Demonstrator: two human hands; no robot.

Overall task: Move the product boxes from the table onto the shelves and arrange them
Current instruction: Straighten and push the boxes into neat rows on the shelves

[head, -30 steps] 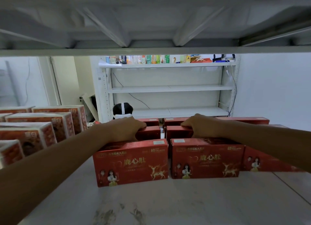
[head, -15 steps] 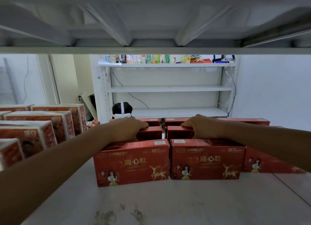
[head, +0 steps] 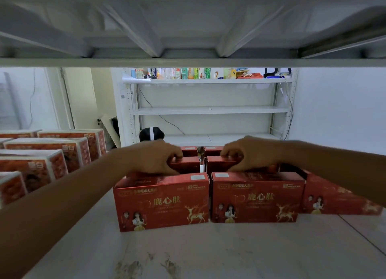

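The left second-row box (head: pixel 188 165) and right second-row box (head: pixel 217 164) stand side by side on the shelf (head: pixel 188 255), long axes running 9 to 3 o'clock, with the front-row boxes (head: pixel 161 202) at their 6. The left hand (head: pixel 155 158) and right hand (head: pixel 249 153) each grip the box on their own side, fingers curled over its top edge

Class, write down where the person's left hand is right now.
In the head view, the left hand is left of centre, gripping a second-row red box behind the front left red box.
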